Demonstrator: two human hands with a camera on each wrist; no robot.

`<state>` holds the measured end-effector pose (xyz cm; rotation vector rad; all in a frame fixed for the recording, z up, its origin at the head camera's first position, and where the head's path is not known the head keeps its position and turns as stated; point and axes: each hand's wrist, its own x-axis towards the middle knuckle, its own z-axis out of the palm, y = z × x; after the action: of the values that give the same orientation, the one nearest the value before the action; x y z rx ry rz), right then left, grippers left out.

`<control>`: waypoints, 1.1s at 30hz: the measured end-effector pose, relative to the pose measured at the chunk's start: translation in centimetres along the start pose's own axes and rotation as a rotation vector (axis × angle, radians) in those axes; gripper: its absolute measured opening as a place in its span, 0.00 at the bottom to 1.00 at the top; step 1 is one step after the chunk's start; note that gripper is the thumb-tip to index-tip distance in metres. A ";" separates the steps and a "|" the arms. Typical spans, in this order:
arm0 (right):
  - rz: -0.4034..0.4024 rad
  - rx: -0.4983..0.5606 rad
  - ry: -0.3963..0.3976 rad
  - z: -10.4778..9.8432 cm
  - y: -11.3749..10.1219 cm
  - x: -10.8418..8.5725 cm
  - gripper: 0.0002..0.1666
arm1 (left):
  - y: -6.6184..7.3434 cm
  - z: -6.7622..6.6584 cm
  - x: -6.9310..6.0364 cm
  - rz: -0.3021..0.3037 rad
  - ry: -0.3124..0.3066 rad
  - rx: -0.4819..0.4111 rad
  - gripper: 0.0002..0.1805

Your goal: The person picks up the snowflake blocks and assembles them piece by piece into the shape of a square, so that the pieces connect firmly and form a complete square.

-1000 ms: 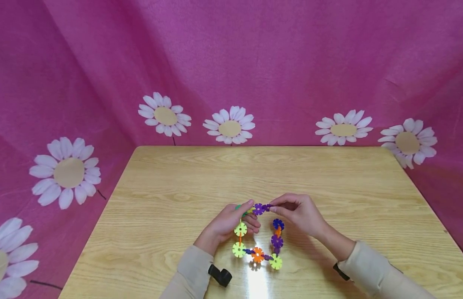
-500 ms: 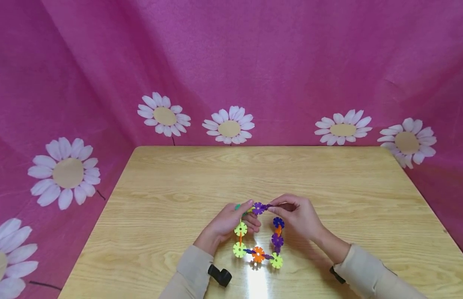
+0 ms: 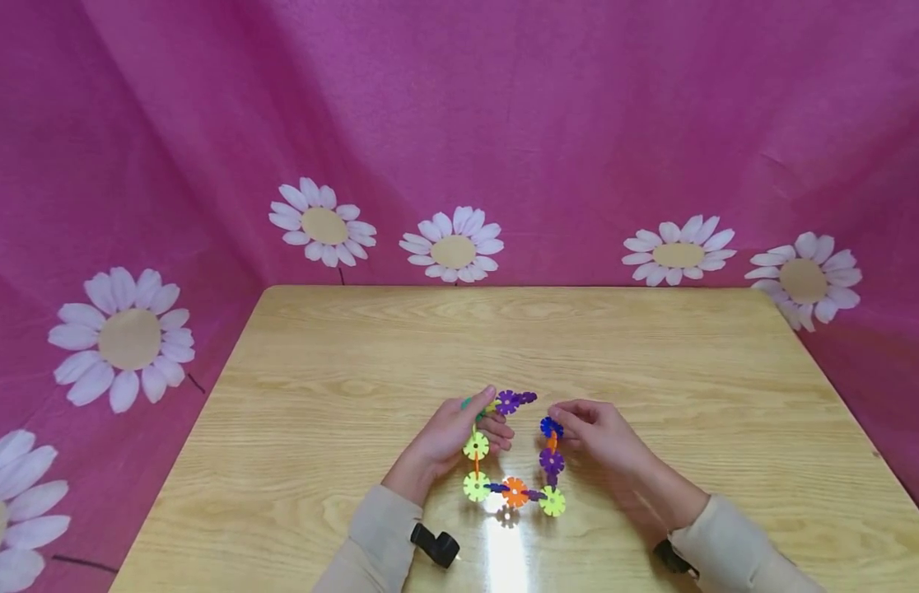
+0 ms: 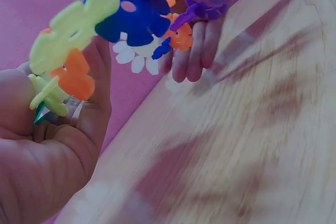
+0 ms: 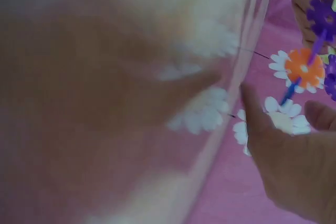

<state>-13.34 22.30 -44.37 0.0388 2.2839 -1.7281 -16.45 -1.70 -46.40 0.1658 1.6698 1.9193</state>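
Note:
A chain of interlocking plastic snowflake discs in lime, orange, purple, blue and green bends into an almost complete loop. My left hand pinches it at a green disc, mostly hidden by thumb and fingers. One free end, a dark purple disc, sticks out to the right beyond the thumb. At the other end is a blue disc, right by my right hand's fingertips. In the right wrist view, thumb and index finger of my right hand stand apart on either side of the blue disc.
A wooden table lies beneath the hands, with a bright light reflection near its front. Behind and beside it hangs a pink cloth printed with white daisies. Black straps with small camera mounts sit at both wrists.
My right hand has let go of the dark purple end disc and moved down to the blue end disc. My left hand keeps its hold, and the chain has shifted slightly upward in view.

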 end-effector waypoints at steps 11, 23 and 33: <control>0.079 0.368 -0.186 -0.9 -0.3 -0.9 0.16 | -0.2 -0.3 0.0 -0.025 0.033 -0.029 0.39; 0.016 0.241 -0.067 -0.9 -2.9 -1.2 0.27 | 0.1 -0.5 -0.5 -0.037 -0.021 -0.016 0.42; 0.001 0.238 -0.062 -0.4 -3.3 -1.3 0.23 | 0.4 -0.1 -0.8 -0.032 -0.046 0.002 0.33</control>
<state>-12.79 21.95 -40.88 0.0335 2.0235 -1.9624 -16.00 -2.25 -45.81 0.1817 1.6348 1.8762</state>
